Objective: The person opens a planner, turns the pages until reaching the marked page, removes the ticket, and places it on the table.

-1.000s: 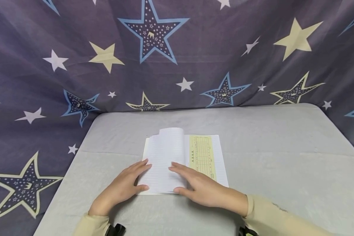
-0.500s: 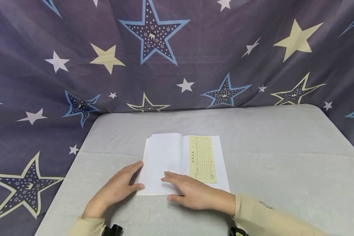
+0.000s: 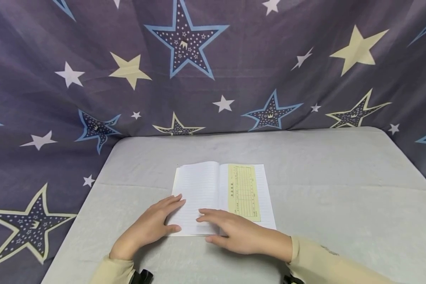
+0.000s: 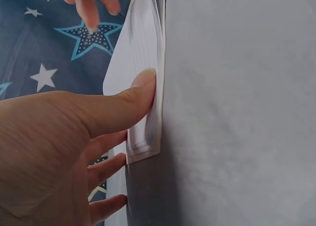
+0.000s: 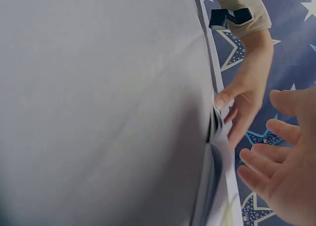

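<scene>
An open notebook (image 3: 196, 183) with lined white pages lies on the grey cloth. Tucked against its right page is a yellow printed slip (image 3: 245, 193) with a table grid. My left hand (image 3: 150, 224) rests on the lower left of the left page, fingers spread and thumb near the bottom edge. In the left wrist view that thumb (image 4: 140, 90) touches the page near the notebook's corner. Over the lower middle of the notebook is my right hand (image 3: 239, 233), fingers loosely extended and holding nothing. The right wrist view shows its fingers (image 5: 261, 169) apart from the pages.
Grey cloth (image 3: 340, 205) covers the tabletop around the notebook. A dark curtain (image 3: 241, 51) with stars hangs behind and along the left side. Dark devices are strapped at both wrists, one seen at the left wrist (image 5: 229, 18).
A raised page has come down flat on the left side. My left hand drew back to the left edge, then returned onto the page. My right hand has shifted slightly toward me.
</scene>
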`<state>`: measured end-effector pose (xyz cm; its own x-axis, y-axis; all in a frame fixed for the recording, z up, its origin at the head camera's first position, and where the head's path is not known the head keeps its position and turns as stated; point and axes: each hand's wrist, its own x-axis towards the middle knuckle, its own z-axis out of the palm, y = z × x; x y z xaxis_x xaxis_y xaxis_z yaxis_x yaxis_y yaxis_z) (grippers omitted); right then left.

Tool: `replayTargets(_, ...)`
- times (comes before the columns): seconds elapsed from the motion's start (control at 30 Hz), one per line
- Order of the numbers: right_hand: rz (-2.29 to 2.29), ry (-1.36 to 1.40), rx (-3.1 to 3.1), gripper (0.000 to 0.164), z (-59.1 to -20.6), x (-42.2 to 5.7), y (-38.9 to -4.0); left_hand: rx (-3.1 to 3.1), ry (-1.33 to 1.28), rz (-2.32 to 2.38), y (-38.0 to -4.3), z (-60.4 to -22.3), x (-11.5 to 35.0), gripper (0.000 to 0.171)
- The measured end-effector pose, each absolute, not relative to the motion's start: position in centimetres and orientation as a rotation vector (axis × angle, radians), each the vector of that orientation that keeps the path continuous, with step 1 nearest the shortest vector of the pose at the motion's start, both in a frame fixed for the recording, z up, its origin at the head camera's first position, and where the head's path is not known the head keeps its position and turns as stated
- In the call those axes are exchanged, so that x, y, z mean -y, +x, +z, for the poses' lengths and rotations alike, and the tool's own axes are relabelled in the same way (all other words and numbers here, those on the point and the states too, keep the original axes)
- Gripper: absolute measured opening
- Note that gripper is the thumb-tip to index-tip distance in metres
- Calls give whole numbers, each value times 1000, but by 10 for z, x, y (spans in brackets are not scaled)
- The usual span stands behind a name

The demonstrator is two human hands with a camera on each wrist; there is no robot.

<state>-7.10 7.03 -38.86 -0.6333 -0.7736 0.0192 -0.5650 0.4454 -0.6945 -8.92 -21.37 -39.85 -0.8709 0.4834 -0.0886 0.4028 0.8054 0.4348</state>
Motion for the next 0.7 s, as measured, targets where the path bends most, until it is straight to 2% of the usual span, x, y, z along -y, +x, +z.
replayTargets(0.33,-1099,-1077,-2534,39,-380,-106,-86,-2799,710,598,-90,-400,214,71)
replayTargets(0.7,-1193,-900,-2734,31,-383,-140,-127,-2823,705,575,-89,-399,213,72)
